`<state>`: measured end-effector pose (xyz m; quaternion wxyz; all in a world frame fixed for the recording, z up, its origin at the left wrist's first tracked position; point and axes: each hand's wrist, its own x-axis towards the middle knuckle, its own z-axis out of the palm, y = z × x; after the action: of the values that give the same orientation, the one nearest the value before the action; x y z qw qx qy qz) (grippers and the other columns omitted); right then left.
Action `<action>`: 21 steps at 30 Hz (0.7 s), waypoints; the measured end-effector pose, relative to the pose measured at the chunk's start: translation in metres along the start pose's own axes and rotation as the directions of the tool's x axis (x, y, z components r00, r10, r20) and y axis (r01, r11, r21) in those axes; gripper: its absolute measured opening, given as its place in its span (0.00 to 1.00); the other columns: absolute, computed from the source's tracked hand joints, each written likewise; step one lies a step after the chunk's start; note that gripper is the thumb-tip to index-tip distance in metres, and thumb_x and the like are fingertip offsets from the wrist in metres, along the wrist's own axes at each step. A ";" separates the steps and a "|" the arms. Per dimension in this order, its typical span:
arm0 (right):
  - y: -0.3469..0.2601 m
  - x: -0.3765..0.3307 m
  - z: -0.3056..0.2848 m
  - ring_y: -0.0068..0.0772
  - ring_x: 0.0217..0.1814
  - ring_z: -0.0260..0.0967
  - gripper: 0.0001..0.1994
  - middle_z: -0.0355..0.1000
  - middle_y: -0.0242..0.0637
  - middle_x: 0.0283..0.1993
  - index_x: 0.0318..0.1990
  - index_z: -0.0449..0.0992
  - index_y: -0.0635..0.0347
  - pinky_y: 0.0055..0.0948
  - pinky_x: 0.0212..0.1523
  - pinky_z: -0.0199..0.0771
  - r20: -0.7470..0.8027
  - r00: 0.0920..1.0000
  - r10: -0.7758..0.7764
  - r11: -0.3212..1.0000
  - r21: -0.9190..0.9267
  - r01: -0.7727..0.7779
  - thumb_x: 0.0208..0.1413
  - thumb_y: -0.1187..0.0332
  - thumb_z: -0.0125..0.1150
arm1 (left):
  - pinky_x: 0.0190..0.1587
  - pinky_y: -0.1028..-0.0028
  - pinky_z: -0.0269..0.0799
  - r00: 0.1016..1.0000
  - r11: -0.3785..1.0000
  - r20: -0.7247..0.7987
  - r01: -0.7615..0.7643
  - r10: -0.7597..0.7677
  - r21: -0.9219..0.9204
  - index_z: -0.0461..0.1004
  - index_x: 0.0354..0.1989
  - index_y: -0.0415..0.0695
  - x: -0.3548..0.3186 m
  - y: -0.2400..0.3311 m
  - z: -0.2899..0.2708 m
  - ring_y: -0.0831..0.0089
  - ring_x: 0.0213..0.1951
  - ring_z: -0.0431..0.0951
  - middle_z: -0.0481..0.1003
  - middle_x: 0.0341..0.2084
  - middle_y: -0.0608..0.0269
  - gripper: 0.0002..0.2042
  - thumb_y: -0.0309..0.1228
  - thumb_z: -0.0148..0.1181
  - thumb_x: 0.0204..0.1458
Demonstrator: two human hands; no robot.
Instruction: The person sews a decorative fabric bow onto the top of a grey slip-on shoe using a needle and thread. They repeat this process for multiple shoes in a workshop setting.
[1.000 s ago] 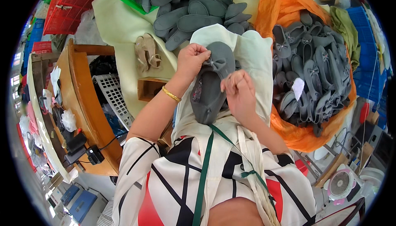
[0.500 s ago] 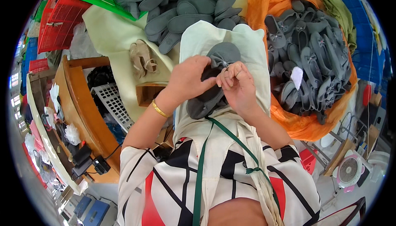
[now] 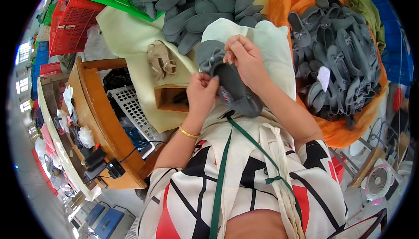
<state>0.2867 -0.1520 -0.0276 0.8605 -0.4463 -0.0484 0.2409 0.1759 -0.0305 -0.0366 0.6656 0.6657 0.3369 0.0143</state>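
A grey shoe is lying over the near, left part of the white cloth, its toe pointing toward the cloth's far left edge and its heel toward the wearer. The left hand, at the cloth's left side, is pinching the shoe's side rim between thumb and bent fingers. The right hand, over the middle of the cloth, is hovering half curled just beside the bow; the view is too coarse to tell how tightly its fingertips are meeting or whether they are holding anything fine.

The shoe is looking light, with a soft, matt upper that is probably giving under pressure without slipping; the sole is seeming firmer. The side rim and heel are offering the safest hold, the bow being more delicate. Inside, a patch is showing reddish specks; no brand, label or writing is reading clearly.
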 end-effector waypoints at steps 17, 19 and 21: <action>0.017 -0.055 0.000 0.17 0.31 0.60 0.09 0.66 0.27 0.33 0.38 0.68 0.59 0.21 0.40 0.67 0.003 0.999 0.044 0.989 0.142 -0.044 0.70 0.66 0.47 | 0.32 0.66 0.73 0.575 0.214 0.363 -0.701 0.733 0.680 0.75 0.35 0.41 0.045 -0.005 -0.006 0.59 0.31 0.76 0.74 0.28 0.59 0.10 0.28 0.67 0.47; 0.015 -0.052 0.003 0.19 0.32 0.62 0.08 0.66 0.28 0.32 0.38 0.69 0.59 0.23 0.41 0.69 -0.025 1.000 -0.008 0.996 0.084 0.010 0.69 0.67 0.49 | 0.32 0.69 0.74 0.738 0.507 0.307 -0.649 0.600 0.567 0.75 0.34 0.40 0.047 0.000 -0.011 0.62 0.30 0.76 0.74 0.27 0.59 0.09 0.28 0.68 0.48; 0.009 -0.052 0.006 0.23 0.32 0.63 0.06 0.67 0.30 0.32 0.38 0.71 0.59 0.26 0.43 0.71 -0.030 0.990 -0.141 0.977 -0.168 0.134 0.68 0.69 0.51 | 0.32 0.71 0.73 0.849 0.728 0.305 -0.527 0.431 0.438 0.75 0.32 0.39 0.052 0.008 -0.018 0.65 0.28 0.76 0.74 0.26 0.59 0.10 0.30 0.68 0.49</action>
<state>0.2357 -0.1668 -0.0244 0.8358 -0.5169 -0.0811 0.1666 0.2110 0.0109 -0.0493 0.4681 0.8791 0.0820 0.0364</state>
